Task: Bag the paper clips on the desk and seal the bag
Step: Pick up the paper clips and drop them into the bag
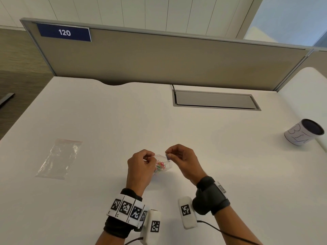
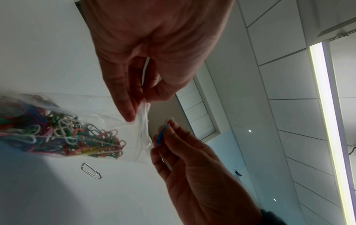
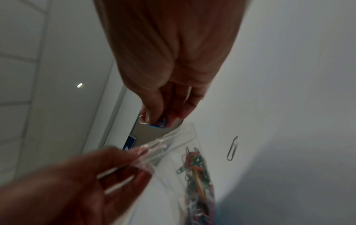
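Near the 6 o'clock edge of the worktop we see a small clear bag, partly filled with coloured paper clips, held just above the surface. Our left hand pinches one lip of the bag mouth between thumb and fingertips; our right hand, at 3 o'clock from the bag, pinches a few clips, among them a blue one, beside the opening. The film is thin, limp and slippery, so we judge it best held at the stiffer zip strip along the mouth; the clips are light, rigid and apt to tangle. The bag's long axis runs from the mouth at the fingers down toward the worktop, the mouth facing the right hand. One silver clip lies loose and flat on the worktop beside the bag. A second, empty bag lies at 9 o'clock, a paper-wrapped can at 3 o'clock.
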A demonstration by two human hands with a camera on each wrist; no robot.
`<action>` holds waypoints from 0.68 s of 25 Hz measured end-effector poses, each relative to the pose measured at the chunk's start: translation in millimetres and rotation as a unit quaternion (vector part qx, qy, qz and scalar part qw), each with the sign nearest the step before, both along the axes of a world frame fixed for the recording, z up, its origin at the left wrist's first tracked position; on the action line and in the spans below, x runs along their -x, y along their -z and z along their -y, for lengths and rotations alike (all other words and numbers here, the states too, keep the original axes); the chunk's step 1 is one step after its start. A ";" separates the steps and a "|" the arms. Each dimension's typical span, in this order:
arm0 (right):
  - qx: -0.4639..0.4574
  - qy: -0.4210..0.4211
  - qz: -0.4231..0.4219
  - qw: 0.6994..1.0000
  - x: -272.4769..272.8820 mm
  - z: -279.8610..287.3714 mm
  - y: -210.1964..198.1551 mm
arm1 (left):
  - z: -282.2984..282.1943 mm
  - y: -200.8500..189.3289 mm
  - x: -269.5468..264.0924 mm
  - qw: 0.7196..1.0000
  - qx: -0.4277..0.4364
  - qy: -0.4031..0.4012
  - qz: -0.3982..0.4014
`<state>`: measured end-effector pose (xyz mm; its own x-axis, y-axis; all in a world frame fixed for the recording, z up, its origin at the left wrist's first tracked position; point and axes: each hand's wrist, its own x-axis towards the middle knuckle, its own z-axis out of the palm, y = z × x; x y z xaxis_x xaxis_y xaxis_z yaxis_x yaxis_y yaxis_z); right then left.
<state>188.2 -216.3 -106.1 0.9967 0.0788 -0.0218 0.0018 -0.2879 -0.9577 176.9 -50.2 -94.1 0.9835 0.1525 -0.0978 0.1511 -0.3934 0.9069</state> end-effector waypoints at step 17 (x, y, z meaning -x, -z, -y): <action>0.320 -0.042 -0.083 0.943 -23.6 3.9 52.1 | -9.4 -4.0 -1.9 1.000 0.003 -0.017 0.013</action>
